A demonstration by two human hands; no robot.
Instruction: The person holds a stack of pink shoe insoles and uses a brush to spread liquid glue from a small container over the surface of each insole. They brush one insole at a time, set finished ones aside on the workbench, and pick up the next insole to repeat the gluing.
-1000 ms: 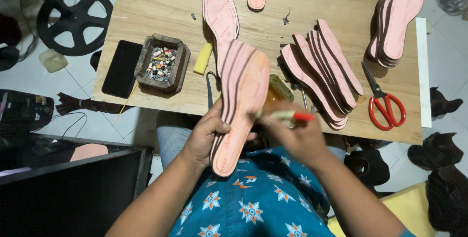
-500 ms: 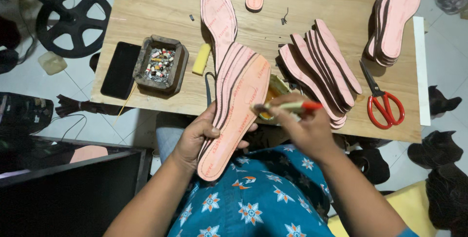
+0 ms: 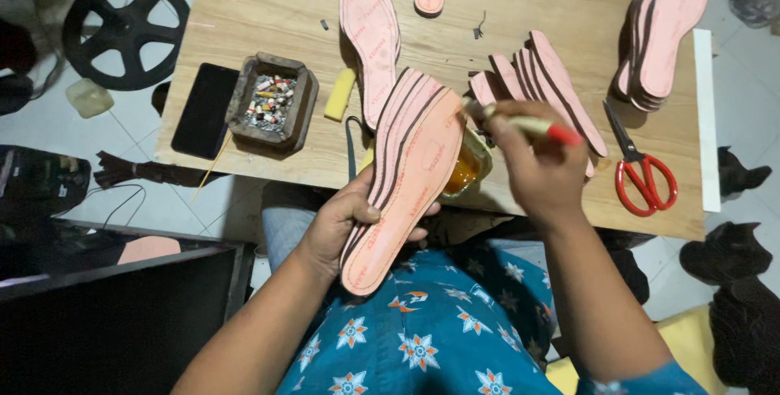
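Observation:
My left hand (image 3: 345, 224) grips a fanned stack of pink shoe insoles (image 3: 406, 167), toes pointing up over the table edge. My right hand (image 3: 532, 171) holds a small brush with a yellow and red handle (image 3: 540, 128), its tip at the upper right edge of the top insole. A jar of amber glue (image 3: 469, 169) sits just behind the stack, partly hidden by it and by my right hand.
On the wooden table (image 3: 244, 21) lie more pink insoles: a pair (image 3: 372, 33) in the middle, a fanned row (image 3: 552, 86), a pile (image 3: 666, 33) at right, several along the far edge. Red scissors (image 3: 638, 171), a yellow block (image 3: 340, 94), an ashtray (image 3: 272, 102), a black phone (image 3: 205, 110).
My right hand with the brush has risen from near the insole's middle to its upper right edge. The stack in my left hand has tilted and shifted slightly.

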